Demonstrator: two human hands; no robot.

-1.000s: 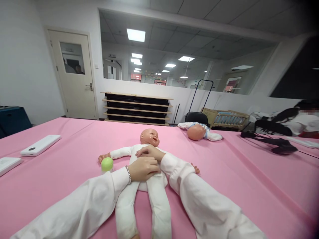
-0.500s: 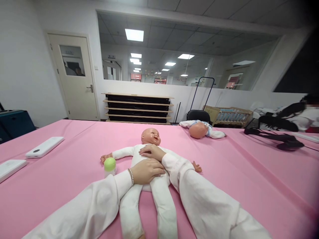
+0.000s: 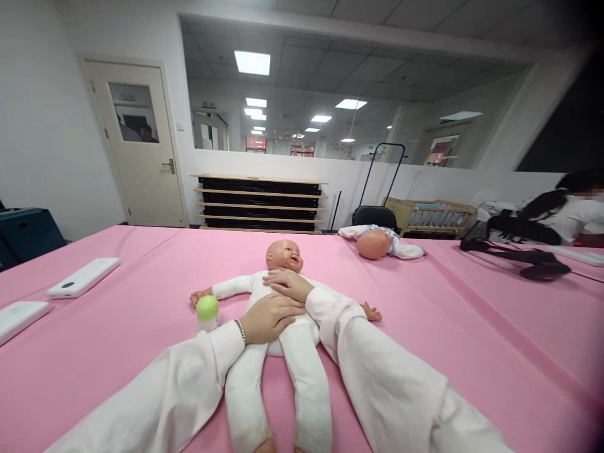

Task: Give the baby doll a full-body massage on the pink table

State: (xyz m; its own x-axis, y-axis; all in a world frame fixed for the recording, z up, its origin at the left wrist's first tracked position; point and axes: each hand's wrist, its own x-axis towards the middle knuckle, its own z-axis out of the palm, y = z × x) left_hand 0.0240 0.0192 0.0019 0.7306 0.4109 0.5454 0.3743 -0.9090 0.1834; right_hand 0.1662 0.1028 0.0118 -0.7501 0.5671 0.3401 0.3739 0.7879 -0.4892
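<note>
A baby doll point(image 3: 306, 371) in a white cloth body lies on its back, head away from me and face turned to the right. My left hand point(image 3: 270, 319), with a beaded bracelet at the wrist, rests flat across its belly, fingers stretched to the right. Just above, my right hand point(image 3: 289, 285) lies flat on the doll's chest with its fingers slightly apart, pointing left. The two hands touch or nearly touch. Beside the doll's arm on the left stands a small white bottle with a green cap point(image 3: 207, 308), partly hidden by my left sleeve.
The pink-covered table point(image 3: 141, 277) holds two white flat devices, one of them a longer box point(image 3: 83, 278), on the left. A second doll point(image 3: 375, 243) lies at the far edge. Black straps point(image 3: 519, 258) lie at right, near a person point(image 3: 582, 211).
My left hand has slid slightly left and up over the doll's belly. My right hand stays on the chest, its fingers a little more spread. The doll lies as before.
</note>
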